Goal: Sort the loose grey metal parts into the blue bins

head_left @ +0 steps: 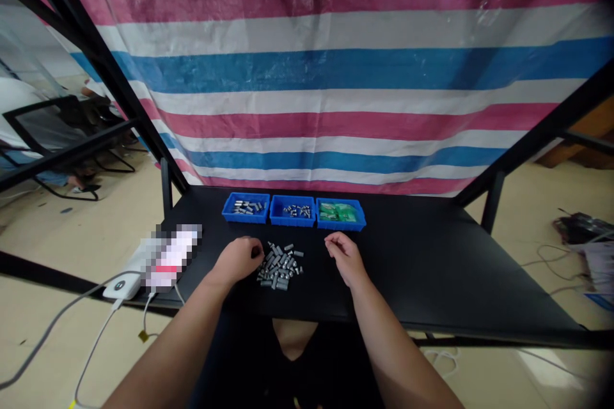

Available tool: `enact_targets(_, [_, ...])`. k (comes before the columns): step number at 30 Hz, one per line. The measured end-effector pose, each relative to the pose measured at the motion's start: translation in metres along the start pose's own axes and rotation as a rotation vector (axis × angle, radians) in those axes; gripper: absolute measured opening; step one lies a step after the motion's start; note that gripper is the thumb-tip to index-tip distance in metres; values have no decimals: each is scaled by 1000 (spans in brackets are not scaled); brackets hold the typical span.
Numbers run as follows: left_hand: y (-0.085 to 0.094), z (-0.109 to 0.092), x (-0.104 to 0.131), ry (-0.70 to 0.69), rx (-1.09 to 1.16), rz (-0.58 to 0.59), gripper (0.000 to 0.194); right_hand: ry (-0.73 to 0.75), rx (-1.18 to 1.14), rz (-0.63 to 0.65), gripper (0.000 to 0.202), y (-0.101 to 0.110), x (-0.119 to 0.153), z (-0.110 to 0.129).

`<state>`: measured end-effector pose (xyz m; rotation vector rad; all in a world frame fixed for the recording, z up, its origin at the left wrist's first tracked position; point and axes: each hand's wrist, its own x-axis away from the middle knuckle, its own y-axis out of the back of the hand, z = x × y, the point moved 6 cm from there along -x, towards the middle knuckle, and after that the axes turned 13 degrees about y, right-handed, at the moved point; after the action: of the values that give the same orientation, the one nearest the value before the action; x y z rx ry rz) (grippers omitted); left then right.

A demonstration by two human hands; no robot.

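Observation:
A loose pile of small grey metal parts [279, 266] lies on the black table between my hands. My left hand [243, 257] is curled at the pile's left edge; whatever its fingers hold is hidden. To the right of the pile, my right hand [344, 255] has thumb and fingertips pinched together, and anything between them is too small to make out. Behind the pile, three blue bins stand side by side: the left bin [245, 219] holds metal cylinders, the middle bin [292, 222] holds smaller metal pieces, and the right bin [340, 226] holds green packets.
On the table's left end lie a white power bank [119, 286] with cables and a blurred-out device [170, 262]. A striped tarp [316, 96] hangs behind the black table [446, 268], between black frame posts. A seated person [36, 121] is at the far left.

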<state>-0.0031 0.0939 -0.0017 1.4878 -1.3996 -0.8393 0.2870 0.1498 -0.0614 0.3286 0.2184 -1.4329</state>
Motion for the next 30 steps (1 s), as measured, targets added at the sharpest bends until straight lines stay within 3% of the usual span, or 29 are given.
enact_targets(4, [24,-26,-23,13,-54,-59,9,1,-17,-5,22,0,-1,0])
enact_targets(6, [43,-43,-32,-5,3,-200,24,5,-24,-12,21,1,0,0])
enact_targets(9, [55,-53,-36,74,-22,-250,35,1,-35,-17,19,2,0,-2])
enact_targets(14, [41,-34,-10,76,-30,-118,24,6,-34,-11,20,1,-1,-4])
enact_targets(20, [16,-1,20,-113,73,75,39,3,-41,-11,19,1,-1,-4])
enact_targets(25, [8,1,30,-179,162,104,24,11,-51,-14,16,1,-1,-5])
enact_targets(30, [2,0,30,-190,139,98,21,4,-60,-17,16,1,-1,-5])
